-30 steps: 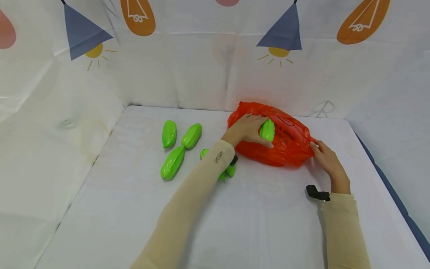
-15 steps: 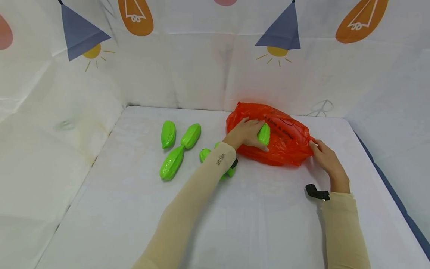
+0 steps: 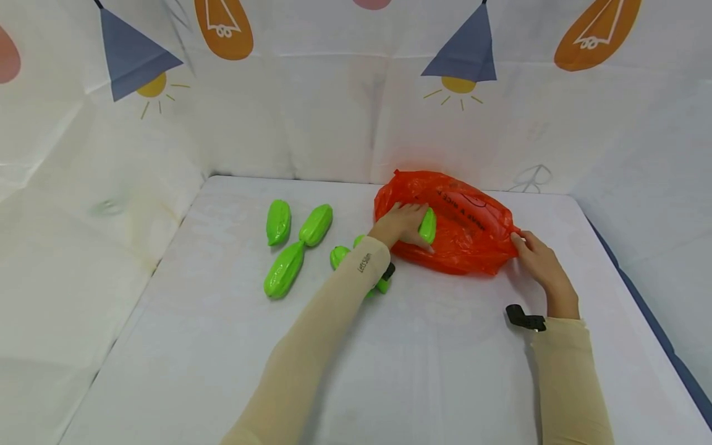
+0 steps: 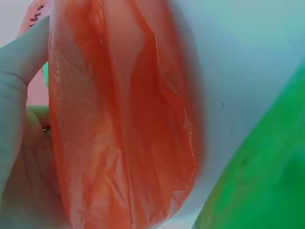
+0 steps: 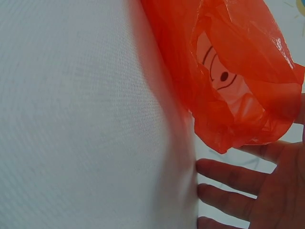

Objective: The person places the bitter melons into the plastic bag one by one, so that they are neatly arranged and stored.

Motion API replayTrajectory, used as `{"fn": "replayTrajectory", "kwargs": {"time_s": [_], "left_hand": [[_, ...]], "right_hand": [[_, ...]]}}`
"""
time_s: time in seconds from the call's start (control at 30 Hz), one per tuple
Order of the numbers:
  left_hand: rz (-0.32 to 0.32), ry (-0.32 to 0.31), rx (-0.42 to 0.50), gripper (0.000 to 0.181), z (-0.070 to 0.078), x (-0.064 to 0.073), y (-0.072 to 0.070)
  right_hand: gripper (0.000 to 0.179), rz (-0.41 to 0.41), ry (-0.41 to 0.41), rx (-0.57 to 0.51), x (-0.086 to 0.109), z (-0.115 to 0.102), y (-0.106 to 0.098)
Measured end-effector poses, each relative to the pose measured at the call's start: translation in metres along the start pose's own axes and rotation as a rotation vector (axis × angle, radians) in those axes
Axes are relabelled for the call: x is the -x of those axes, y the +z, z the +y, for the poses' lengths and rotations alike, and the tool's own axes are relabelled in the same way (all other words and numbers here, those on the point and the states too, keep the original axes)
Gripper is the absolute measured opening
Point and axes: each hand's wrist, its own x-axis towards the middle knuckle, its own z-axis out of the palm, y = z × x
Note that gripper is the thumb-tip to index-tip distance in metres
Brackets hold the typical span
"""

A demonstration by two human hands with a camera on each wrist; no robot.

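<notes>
At the back of the table my left hand [image 3: 402, 224] grips a glossy green ridged fruit-like piece [image 3: 428, 226], thumb on the near side and fingers over the far side. Both overlap the left part of a crumpled red plastic bag [image 3: 473, 228]. From the left wrist, the bag [image 4: 109, 119] fills the middle and covers part of the hand [image 4: 19, 119]. My right hand [image 3: 539, 259] pinches the bag's right end between thumb and index finger. In the right wrist view its other fingers [image 5: 231, 174] are spread below the bag [image 5: 181, 62].
On the left of the white table [image 3: 222, 346] lie three similar green pieces [image 3: 279, 222]. Several more [image 3: 339, 256] sit partly hidden under my left forearm. One looms blurred as a green shape [image 4: 267, 181] in the left wrist view. A printed cloth wall [image 3: 328, 123] rises behind.
My left hand has slid leftward across the bag, still gripping the green piece. The right hand keeps its pinch on the bag's end, almost still.
</notes>
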Motion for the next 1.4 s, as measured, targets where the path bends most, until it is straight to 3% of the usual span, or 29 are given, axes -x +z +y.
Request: {"fn": "replayTrajectory", "kwargs": {"time_s": [0.83,1.4], "left_hand": [[-0.022,-0.021,0.056,0.104,-0.0029,-0.0010,0.0031],[-0.048,-0.020,0.089,0.112,-0.0021,0.0004,0.0012]], "right_hand": [[0.084,-0.004,0.006,0.013,0.0010,-0.0004,0.0002],[0.083,-0.008,-0.004,0.020,-0.0019,0.0025,-0.0012]]}}
